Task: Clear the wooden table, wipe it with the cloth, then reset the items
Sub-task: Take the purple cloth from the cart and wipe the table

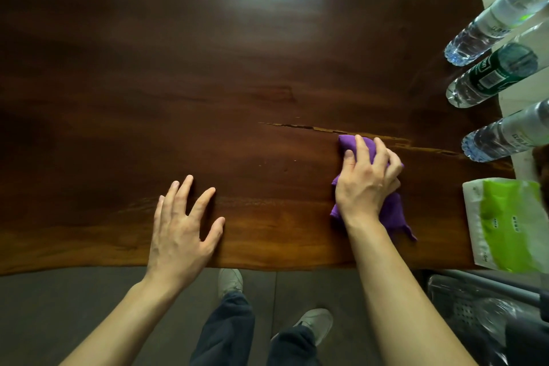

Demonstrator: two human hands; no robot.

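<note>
Dark wooden table [148, 68] gleams; right hand [364, 184] presses purple cloth [395, 211].

Labels on my three bottles [493, 74] and the green-white tissue pack [505, 226] carry print, all too blurred or small to read.
</note>
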